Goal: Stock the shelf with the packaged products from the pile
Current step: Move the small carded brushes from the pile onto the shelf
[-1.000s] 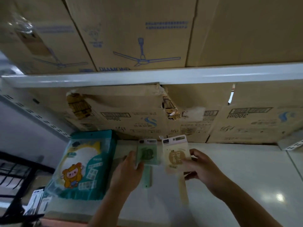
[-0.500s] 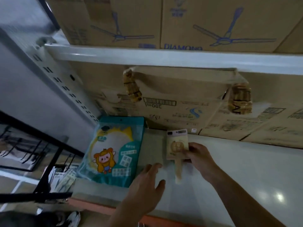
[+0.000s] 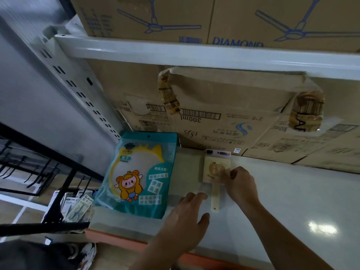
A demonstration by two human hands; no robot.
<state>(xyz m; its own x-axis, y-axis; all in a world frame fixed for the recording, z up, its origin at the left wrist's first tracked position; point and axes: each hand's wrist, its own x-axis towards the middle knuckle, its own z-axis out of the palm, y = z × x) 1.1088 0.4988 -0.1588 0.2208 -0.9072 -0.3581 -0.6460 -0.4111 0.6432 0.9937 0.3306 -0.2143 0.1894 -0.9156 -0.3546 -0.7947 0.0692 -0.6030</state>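
Right hand (image 3: pixel 239 184) is pinching the cream comb pack (image 3: pixel 216 168) by its right edge, thumb and fingers closed on the card, centre-right of frame. The pack is sitting low over the white shelf (image 3: pixel 292 201), header toward the back and handle pointing at the frame bottom; can't tell if it's fully down. Guessing the edge pinch is deliberate, since it's leaving the printed face visible and letting the pack be squared up before release. Left hand (image 3: pixel 187 221), lower centre, is gripping nothing, with fingers straight and spread and tips just beside the pack's lower left corner. Can't tell whether it's touching the shelf or hovering; reading it as lining up the slot rather than carrying. The teal mirror pack (image 3: pixel 140 176) is lying flat to the left, near but apart, at the shelf's left end by the perforated upright (image 3: pixel 78 90), so the row looks to be building left to right with a gap between faces. Cardboard boxes (image 3: pixel 224 117) are filling the back of the shelf, so stock is only going on the front strip. More packs in the pile (image 3: pixel 78 207) are lying at lower left, below shelf level, beside the black rack (image 3: pixel 48 172). Judging it early, with two products showing on the shelf. Risk is a glossy surface and a light card, so the pack may be sliding on release.
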